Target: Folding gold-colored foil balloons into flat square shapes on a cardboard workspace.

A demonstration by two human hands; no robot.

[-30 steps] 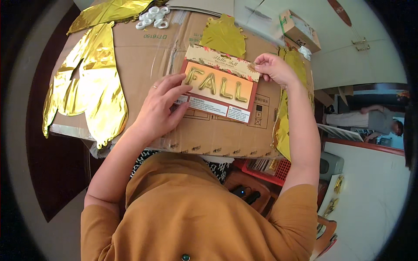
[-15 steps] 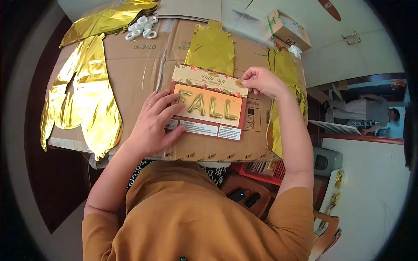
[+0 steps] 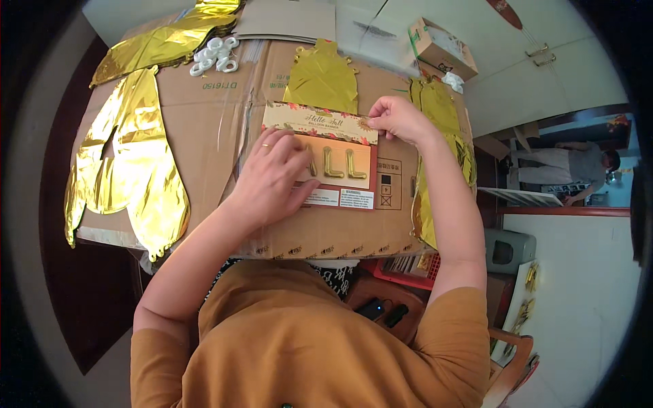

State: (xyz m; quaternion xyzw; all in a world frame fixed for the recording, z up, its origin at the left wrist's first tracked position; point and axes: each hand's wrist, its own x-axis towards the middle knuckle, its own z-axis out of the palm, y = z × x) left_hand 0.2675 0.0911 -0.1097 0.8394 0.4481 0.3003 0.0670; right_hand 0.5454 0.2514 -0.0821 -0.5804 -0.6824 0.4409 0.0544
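Note:
A flat balloon banner package [image 3: 338, 163] lies on a large brown cardboard box. It has a leaf-patterned header card, gold letter pictures on an orange ground and pale label panels along the bottom. My right hand [image 3: 401, 121] pinches the header's upper right corner between thumb and fingers. Over the package's left side rests my left hand [image 3: 275, 173], its fingers stretched and slightly bent, thumb apart near the lower labels. That hand hides the leftmost part of the picture. Just beyond the header, a flat gold foil balloon [image 3: 321, 78] reaches away from me, its near end covered.
Gold foil balloons lie at the left [image 3: 129, 163], far left [image 3: 163, 44] and right [image 3: 442, 115] of the cardboard box [image 3: 211, 136]. White ribbon rolls [image 3: 214, 56] sit at the back left. A small open carton [image 3: 442, 49] stands at the back right. Another person [image 3: 578, 166] is in the background.
My left hand has slid right and away from me across the package, covering more of the letters. My right hand keeps its pinch on the corner. The view has shifted slightly.

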